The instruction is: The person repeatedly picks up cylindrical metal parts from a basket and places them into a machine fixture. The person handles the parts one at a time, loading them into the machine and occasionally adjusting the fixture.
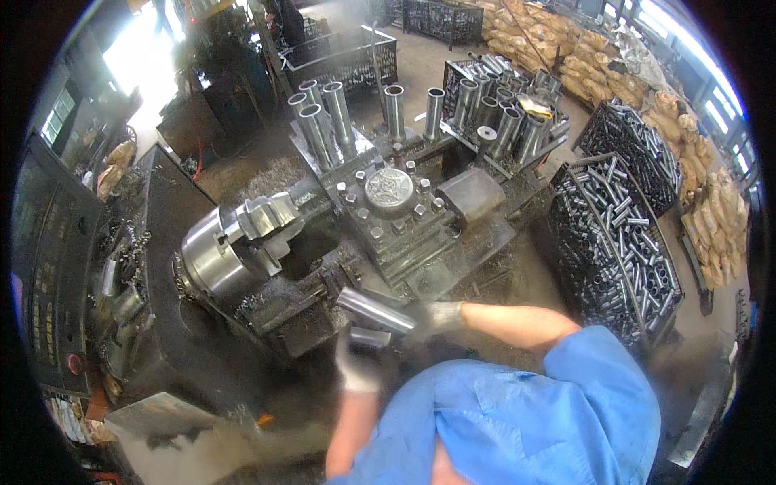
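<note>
In front of the lathe, both my hands are in pale work gloves and closed. My right hand (440,318) grips one end of a shiny metal tube (376,309), which slants up and to the left. Just below it, my left hand (356,368) holds a second metal tube (369,338) that looks shorter, part of it hidden by the glove. The two tubes lie close together, almost parallel. Beyond them are the lathe's steel chuck (230,250), at the left, and its tool post (390,188) with several bolts. Blur hides some fingers.
Metal tubes (319,136) stand upright on a plate behind the tool post, with more tubes (508,129) at the back right. A crate (618,246) full of tubes stands at right. Brown sacks (525,32) line the far wall. A control panel (52,267) is at left.
</note>
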`<state>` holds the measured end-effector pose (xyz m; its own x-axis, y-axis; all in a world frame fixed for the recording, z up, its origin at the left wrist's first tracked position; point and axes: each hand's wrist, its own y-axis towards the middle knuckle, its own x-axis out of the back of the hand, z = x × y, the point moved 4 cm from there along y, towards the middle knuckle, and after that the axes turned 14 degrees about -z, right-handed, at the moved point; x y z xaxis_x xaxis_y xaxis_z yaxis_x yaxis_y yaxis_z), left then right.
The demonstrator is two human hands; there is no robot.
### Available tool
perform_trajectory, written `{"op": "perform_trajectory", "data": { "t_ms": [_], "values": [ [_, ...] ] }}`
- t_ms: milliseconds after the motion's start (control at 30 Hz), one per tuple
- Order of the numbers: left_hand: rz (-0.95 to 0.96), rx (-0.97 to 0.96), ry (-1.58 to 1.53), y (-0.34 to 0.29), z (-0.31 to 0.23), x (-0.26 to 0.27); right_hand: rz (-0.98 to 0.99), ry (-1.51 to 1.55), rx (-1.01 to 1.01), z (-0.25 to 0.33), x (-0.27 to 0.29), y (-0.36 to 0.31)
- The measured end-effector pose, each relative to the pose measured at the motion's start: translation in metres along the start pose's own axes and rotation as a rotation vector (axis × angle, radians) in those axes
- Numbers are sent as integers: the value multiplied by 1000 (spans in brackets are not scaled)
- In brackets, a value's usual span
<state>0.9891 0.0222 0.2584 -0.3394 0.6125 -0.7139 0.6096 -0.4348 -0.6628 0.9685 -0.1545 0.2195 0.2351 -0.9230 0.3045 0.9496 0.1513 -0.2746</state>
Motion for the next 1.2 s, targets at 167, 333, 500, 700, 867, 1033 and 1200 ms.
{"op": "perform_trajectory", "data": {
  "t_ms": [167, 333, 500, 700, 867, 1033, 1200],
  "values": [
    [36, 114, -111, 4, -15, 32, -53, -117, 33, 51, 45, -30],
    [191, -92, 196, 3, -34, 27, -438, -888, 687, 70, 87, -46],
    [149, -112, 32, -1, -36, 24, -533, -305, 245, 33, 122, -62],
    [-185, -562, 521, -19, -44, 55, -800, -633, 369, 140, 251, -51],
    [-262, -639, 635, -15, -42, 67, -772, -842, 612, 239, 281, 150],
    [-219, -940, 717, -27, -52, 72, -701, -836, 465, 241, 265, 239],
    [-274, -1181, 853, -60, -86, 28, -697, -887, 535, 310, 219, 128]
  ]
}}
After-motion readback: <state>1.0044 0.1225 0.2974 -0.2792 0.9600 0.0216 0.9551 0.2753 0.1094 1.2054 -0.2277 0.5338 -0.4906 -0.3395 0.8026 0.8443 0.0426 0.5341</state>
